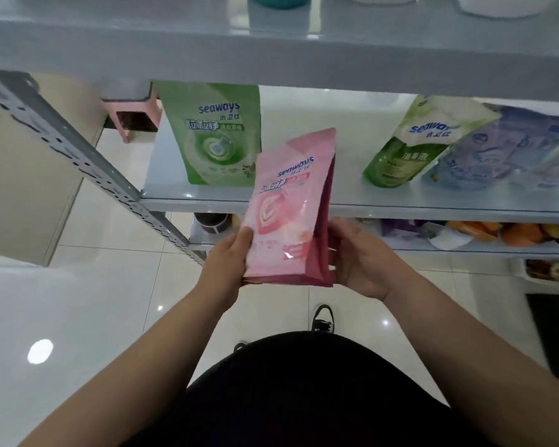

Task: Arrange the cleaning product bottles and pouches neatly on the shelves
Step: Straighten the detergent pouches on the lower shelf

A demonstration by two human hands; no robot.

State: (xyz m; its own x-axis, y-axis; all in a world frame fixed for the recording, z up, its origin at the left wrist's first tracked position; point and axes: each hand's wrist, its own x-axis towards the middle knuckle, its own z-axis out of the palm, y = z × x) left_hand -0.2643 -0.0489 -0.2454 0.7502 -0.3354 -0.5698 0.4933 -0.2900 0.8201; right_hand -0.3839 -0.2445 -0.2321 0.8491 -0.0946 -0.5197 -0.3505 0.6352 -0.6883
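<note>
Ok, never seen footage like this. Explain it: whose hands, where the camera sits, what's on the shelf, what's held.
No machine here: a person works with bare hands. The one camera sits on their head, looking forward and down, so both arms enter from below. The left hand and right hand hold a pink plastic pouch upright by its lower end, before a glossy grey shelf. On it, a green plastic pouch stands at the left; further right, a green-and-white pouch leans beside a pale blue pouch.
</note>
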